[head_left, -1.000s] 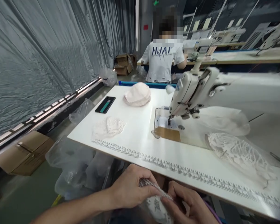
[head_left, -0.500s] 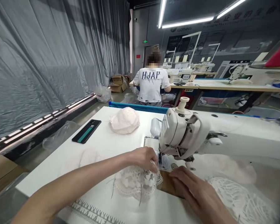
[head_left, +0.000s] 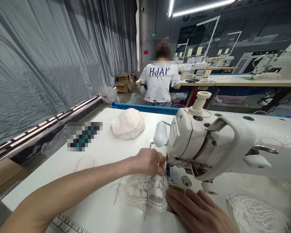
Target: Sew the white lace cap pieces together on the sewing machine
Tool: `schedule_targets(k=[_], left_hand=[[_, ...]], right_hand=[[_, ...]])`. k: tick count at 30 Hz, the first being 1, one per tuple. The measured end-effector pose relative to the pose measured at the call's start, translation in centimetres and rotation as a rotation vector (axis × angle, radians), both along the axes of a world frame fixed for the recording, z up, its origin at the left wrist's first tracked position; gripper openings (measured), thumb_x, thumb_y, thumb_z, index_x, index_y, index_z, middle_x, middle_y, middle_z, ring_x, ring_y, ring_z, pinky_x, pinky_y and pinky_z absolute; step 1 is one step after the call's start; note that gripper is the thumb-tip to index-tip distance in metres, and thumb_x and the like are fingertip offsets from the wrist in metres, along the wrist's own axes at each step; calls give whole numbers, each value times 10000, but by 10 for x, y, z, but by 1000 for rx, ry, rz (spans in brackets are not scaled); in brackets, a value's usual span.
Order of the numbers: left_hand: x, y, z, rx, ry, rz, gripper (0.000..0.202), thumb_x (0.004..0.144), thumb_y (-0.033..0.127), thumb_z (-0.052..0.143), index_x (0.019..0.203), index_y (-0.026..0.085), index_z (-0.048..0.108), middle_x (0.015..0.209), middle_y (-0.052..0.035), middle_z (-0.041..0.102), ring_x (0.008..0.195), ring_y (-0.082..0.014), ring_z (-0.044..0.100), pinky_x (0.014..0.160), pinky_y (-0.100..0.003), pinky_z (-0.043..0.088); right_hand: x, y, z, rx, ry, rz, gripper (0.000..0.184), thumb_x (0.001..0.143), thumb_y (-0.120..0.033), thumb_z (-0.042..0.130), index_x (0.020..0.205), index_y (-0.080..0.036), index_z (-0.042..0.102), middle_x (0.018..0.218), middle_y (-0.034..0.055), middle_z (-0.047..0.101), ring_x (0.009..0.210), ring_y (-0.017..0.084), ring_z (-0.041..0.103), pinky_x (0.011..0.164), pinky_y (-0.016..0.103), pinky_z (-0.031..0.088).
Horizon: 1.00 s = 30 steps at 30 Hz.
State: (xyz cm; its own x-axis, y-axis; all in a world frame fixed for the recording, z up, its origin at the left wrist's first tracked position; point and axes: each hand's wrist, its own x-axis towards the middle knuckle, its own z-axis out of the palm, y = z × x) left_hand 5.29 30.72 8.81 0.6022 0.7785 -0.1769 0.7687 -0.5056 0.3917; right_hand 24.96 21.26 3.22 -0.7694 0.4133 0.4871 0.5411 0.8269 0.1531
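My left hand (head_left: 150, 161) is closed in a pinch on the upper edge of a white lace piece (head_left: 145, 192), close beside the needle area of a white sewing machine (head_left: 191, 139). The fingertips are partly hidden. Dark thread ends hang from the scalloped lace. My right hand (head_left: 196, 208) lies with its fingers stretched out flat, their tips at the right edge of the lace. Under those fingers, a brown flat piece (head_left: 177, 189) shows only in part. To the right, another white lace piece (head_left: 257, 213) rests below the machine arm.
A pale fabric cup (head_left: 128, 124) sits at the back of the white table (head_left: 106, 149), with a blurred-out phone (head_left: 84, 136) to its left. Ruler markings (head_left: 65, 225) run along the near edge. Ahead, a person in a white shirt (head_left: 160, 81) sits at another bench.
My right hand has moved left, up to the lace edge, covering more of the brown piece. My left hand keeps its pinch near the needle. The view has shifted closer to the machine.
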Motion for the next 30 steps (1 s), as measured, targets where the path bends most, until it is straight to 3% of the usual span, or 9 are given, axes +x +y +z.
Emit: schedule_targets(k=[3,5,10,16,22,26,30], left_hand=[[-2,-11,-4,240,-13,156,144,854,146,526,747,130,621,715,-43,602,647,-152,526,609,-282,370],[-4,-26,-10,342,-54,157,231,906,102,392,834,129,610,851,-79,605,744,-159,525,658,-299,368],[-12,-56,-30,527,-142,-233,204,902,277,491,752,173,582,845,-7,593,751,-133,526,764,-329,352],[-15,-42,-31,534,-101,-234,216,876,276,535,713,135,544,879,-15,578,724,-113,523,926,-342,312],[-13,-26,-34,524,-142,-242,221,786,190,617,624,131,478,782,10,563,596,-73,472,972,-345,289],[-12,-33,-32,534,-171,-228,156,798,108,516,647,139,493,775,2,559,588,-82,465,974,-366,277],[-13,-48,-27,589,-200,-249,110,781,56,470,800,129,551,929,-54,573,742,-123,523,908,-362,301]], right_hand=[[-2,0,6,19,-3,-8,459,992,-285,197,1074,-204,641,1061,48,699,883,175,653,664,298,463],[-4,0,12,4,-35,-14,421,991,-281,232,1078,-211,638,1087,31,690,902,166,650,683,283,458],[-8,-2,19,10,-26,-1,440,986,-346,242,1100,-176,631,1017,84,707,908,190,644,647,285,461],[-4,-1,9,39,-81,-75,428,971,-334,261,1157,-152,601,1075,94,689,863,207,660,671,335,483],[4,3,-2,73,-211,-95,408,946,-259,287,1227,-125,550,1200,99,626,895,209,660,679,326,502],[4,1,-5,71,-190,-102,408,931,-226,285,1225,-133,552,1225,102,608,840,211,663,682,351,499],[3,-2,0,-7,-134,-132,417,908,-192,293,1241,-153,542,1219,101,613,823,204,651,686,342,480]])
